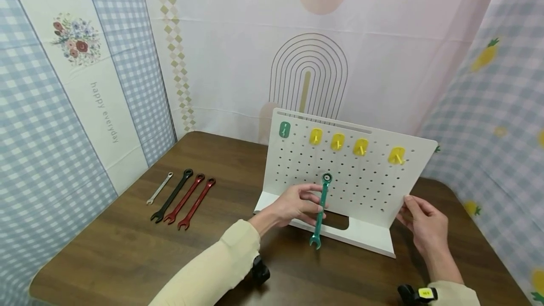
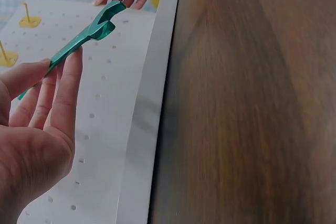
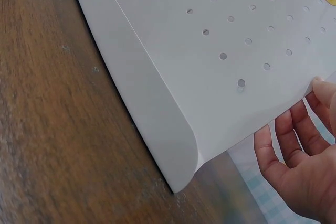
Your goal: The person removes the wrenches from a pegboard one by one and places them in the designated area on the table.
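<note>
My left hand [image 1: 297, 206] pinches a green combination wrench [image 1: 321, 207] by its shaft, between thumb and fingers. The wrench stands nearly upright, ring end up and open jaw end down, in front of a white pegboard [image 1: 272, 169]. In the left wrist view the open end of the wrench [image 2: 102, 22] points away from the hand. At the board's right edge, my right hand [image 1: 427, 225] grips with its thumb on the front side and its fingers along the edge and behind. One green hook [image 1: 284, 130] and several yellow hooks [image 1: 337, 141] sit along the board's upper part.
On the left side of the brown table [image 1: 119, 240] lie a small silver wrench [image 1: 159, 189], a black wrench [image 1: 172, 196] and two red wrenches [image 1: 197, 203], side by side. The board's base has a cut-out slot [image 1: 335, 220]. Patterned cloths [image 1: 229, 60] hang behind and beside the table.
</note>
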`<control>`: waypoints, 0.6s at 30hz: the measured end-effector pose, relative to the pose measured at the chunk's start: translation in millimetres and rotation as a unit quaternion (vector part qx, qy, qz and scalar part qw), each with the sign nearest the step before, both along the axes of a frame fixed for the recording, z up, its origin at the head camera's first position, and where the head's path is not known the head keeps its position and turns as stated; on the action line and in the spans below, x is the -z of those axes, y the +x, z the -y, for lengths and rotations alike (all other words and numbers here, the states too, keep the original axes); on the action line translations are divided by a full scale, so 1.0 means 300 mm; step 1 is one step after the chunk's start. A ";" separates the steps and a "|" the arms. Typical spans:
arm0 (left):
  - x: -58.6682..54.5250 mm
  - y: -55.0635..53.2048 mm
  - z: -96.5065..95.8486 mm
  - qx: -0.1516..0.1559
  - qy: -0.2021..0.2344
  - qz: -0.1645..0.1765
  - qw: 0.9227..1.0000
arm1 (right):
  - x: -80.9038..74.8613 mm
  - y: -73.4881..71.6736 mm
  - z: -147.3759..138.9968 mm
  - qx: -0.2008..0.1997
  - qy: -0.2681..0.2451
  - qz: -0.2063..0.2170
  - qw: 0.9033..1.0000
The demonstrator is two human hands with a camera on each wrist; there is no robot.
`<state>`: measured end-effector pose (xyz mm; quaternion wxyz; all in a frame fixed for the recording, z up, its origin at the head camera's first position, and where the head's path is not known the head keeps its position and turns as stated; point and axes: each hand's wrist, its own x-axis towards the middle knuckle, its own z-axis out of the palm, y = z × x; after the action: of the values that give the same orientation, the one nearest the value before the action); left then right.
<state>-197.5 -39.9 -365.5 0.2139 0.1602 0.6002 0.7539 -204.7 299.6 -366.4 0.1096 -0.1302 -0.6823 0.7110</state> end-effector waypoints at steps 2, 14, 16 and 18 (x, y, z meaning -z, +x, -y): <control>0.000 -0.003 0.008 -0.002 -0.004 -0.002 1.000 | -0.003 0.001 -0.001 0.000 -0.001 -0.001 1.000; 0.006 -0.009 0.046 -0.005 -0.009 -0.003 1.000 | -0.003 0.005 0.001 -0.001 0.000 0.000 1.000; 0.008 -0.009 0.051 -0.005 -0.009 -0.003 1.000 | -0.003 0.006 0.001 -0.001 -0.001 0.000 1.000; 0.011 -0.008 0.058 -0.006 -0.011 -0.003 1.000 | -0.002 0.006 0.002 -0.002 0.000 0.001 1.000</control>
<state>-200.0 -57.3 -368.8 0.2098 0.1564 0.6098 0.7481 -202.8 299.0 -365.7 0.1076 -0.1295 -0.6826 0.7111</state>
